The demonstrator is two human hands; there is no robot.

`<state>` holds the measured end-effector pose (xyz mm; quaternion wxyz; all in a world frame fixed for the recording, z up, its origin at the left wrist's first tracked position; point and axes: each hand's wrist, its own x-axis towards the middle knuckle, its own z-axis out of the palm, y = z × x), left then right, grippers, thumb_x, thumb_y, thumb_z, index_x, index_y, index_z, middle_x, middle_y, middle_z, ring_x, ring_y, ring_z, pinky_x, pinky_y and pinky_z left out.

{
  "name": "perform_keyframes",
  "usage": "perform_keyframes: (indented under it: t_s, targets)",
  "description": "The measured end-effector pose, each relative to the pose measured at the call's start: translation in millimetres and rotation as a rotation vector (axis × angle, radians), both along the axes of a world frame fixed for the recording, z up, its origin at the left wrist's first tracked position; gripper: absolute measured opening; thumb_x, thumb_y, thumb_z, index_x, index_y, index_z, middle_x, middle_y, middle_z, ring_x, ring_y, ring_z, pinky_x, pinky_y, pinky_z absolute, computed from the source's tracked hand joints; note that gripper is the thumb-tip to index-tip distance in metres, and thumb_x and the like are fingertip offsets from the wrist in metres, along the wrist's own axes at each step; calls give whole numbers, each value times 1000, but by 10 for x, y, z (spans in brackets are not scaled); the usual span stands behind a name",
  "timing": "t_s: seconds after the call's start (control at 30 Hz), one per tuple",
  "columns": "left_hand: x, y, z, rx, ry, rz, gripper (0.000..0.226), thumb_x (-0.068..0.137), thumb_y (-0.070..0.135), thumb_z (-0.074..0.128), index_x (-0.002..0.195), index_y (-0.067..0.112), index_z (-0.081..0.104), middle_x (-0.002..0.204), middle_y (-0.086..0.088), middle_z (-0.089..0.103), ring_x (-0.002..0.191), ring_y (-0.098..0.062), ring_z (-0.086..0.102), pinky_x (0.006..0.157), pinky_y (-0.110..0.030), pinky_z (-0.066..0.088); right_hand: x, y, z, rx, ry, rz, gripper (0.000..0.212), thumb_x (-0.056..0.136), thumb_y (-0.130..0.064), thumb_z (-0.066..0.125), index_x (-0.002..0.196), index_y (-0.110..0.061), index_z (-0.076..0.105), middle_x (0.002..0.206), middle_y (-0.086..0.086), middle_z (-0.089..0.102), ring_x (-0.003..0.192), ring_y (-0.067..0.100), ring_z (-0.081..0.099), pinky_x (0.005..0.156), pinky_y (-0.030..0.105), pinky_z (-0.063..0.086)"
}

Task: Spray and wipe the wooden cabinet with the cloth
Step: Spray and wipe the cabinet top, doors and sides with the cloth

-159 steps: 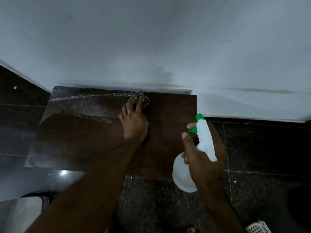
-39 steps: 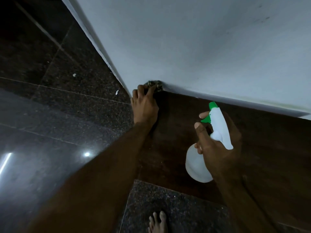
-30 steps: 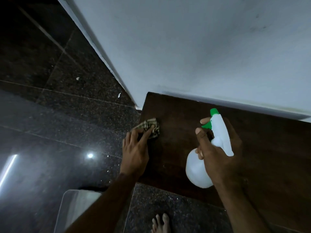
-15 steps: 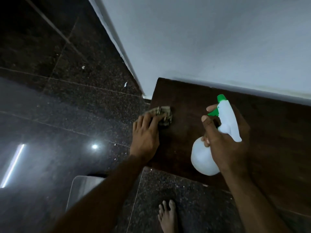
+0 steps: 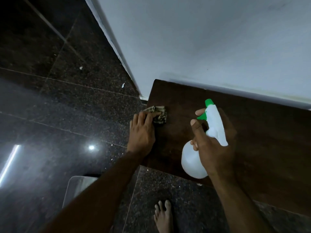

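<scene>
Left grip (image 5: 142, 132) on crumpled patterned cloth (image 5: 159, 113), cabinet (image 5: 262, 132) edge.

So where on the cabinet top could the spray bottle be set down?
Bare wood lies on the cabinet top between the wall and the right hand holding the spray bottle. The left edge is crowded by the left hand and cloth.

Cloth (image 5: 158, 115) under left hand (image 5: 142, 133)

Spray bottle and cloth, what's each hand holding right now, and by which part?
The right hand grips the spray bottle around its neck, below the trigger head. The left hand holds the crumpled cloth by its near edge, on the wooden cabinet.
</scene>
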<state>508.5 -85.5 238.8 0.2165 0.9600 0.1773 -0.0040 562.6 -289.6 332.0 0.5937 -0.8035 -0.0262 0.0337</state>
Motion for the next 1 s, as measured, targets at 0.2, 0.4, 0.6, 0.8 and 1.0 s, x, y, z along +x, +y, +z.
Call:
perform_keyframes:
  t_s: [0.2, 0.4, 0.6, 0.8, 1.0]
  targets:
    - [-800, -281, 30, -6, -20, 101, 46, 98, 19, 44, 143, 28, 48, 140, -5, 47, 120, -26, 45, 99, -47, 43, 72, 14, -83, -81, 324, 114, 109, 74, -104, 42, 111, -5, 73, 92, -6, 65, 74, 5, 61, 68, 4, 44]
    - [-1245, -658, 52, 14, 34, 281, 54, 93, 17, 45, 146, 26, 50, 134, -3, 48, 118, -25, 46, 100, -51, 44, -7, 55, 159, -103, -3, 19, 18, 98, -35, 78, 95, -44, 62, 87, -11, 71, 82, 0, 72, 74, 3, 52]
    - [-379, -417, 75, 56, 31, 1, 60, 89, 17, 45, 148, 28, 43, 142, -8, 44, 126, -32, 42, 104, -54, 44, 13, -142, 108, -64, -1, 34, 16, 99, -32, 77, 102, -43, 65, 88, -5, 71, 80, 10, 71, 82, 27, 64]
    - [774, -36, 8, 76, -39, -34, 52, 91, 17, 48, 143, 22, 48, 138, -13, 49, 122, -35, 45, 100, -55, 43, 190, -205, 39, -6, -11, -17, 32, 95, -39, 70, 119, -19, 69, 95, 7, 72, 78, 25, 68, 78, 55, 66]
    - [234, -717, 35, -3, 32, 96, 52, 96, 30, 36, 146, 21, 44, 147, -13, 45, 135, -38, 39, 113, -58, 33, 233, -221, 104, -7, 13, -29, 31, 95, -43, 69, 120, -24, 69, 97, 4, 73, 80, 24, 68, 81, 59, 64]
